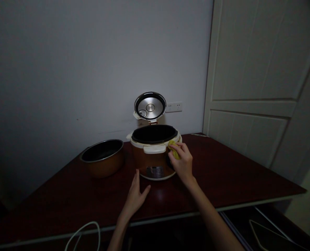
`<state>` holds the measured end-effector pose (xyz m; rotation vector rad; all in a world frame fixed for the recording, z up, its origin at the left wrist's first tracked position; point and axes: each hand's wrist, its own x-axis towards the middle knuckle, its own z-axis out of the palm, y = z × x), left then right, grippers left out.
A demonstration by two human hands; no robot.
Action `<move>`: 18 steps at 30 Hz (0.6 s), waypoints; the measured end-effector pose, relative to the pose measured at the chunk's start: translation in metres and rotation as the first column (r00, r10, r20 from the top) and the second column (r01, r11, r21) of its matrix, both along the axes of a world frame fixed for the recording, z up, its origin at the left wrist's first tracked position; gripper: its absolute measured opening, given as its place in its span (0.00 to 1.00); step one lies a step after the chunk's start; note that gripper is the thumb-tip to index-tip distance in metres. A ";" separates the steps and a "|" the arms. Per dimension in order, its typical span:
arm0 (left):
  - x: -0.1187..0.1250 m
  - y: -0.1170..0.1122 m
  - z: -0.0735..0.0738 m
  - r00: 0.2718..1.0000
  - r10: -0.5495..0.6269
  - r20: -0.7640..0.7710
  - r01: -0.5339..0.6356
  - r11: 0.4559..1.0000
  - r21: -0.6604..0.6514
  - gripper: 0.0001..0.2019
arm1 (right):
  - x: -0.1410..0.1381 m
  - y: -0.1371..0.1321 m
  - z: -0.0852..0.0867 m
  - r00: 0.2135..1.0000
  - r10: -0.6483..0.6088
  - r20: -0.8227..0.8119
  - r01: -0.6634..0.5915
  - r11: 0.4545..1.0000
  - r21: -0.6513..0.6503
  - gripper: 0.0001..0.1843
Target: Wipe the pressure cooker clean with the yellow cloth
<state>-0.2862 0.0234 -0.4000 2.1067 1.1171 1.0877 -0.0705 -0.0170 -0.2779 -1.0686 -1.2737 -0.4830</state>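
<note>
An orange rice cooker (pixel 151 157) stands on the dark red table (pixel 235 174) with its lid (pixel 150 106) swung up and open. My right hand (pixel 182 162) is closed on a yellow cloth (pixel 173 148), pressed against the cooker's right rim. My left hand (pixel 136 193) lies flat and open on the table, fingers touching the cooker's base at the front left. The cooker's cavity looks dark and its inside is hard to make out.
A metal inner pot (pixel 102 158) sits on the table left of the cooker. A wall socket (pixel 174 106) is behind the lid. A white door (pixel 262 87) stands at the right. A white cord (pixel 83 235) loops below the table's front edge.
</note>
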 end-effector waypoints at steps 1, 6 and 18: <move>-0.001 -0.001 0.002 1.000 -0.006 0.004 0.006 1.000 -0.014 0.41 | -0.001 0.000 -0.001 1.000 0.002 0.015 -0.002 1.000 -0.008 0.11; -0.002 -0.003 0.007 1.000 -0.023 -0.003 0.023 0.999 -0.043 0.42 | 0.026 0.008 0.002 0.998 -0.029 -0.054 0.029 1.000 -0.002 0.10; -0.002 -0.004 0.008 0.998 -0.038 0.050 0.039 0.999 -0.033 0.44 | 0.015 0.001 -0.001 0.995 0.059 0.077 -0.058 0.998 -0.019 0.09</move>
